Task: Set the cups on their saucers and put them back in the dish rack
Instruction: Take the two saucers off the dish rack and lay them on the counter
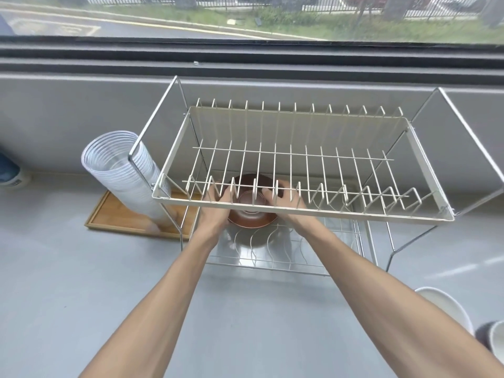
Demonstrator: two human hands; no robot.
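A brown saucer [252, 222] carries a clear glass cup [249, 201] inside the lower tier of the two-tier dish rack [300, 211], partly hidden behind the cream upper tier's front rail. My left hand [215, 205] holds the saucer's left edge. On the right side my right hand [286, 199] grips the saucer, fingers close to the cup. The upper tier holds no dishes. The lower wire shelf [272, 257] under the saucer is bare.
A tall stack of clear plastic cups [120, 170] leans on a wooden tray [131, 219] left of the rack. A white dish [447, 309] and a grey cup [493, 339] sit at the bottom right corner. A window sill wall runs behind the rack.
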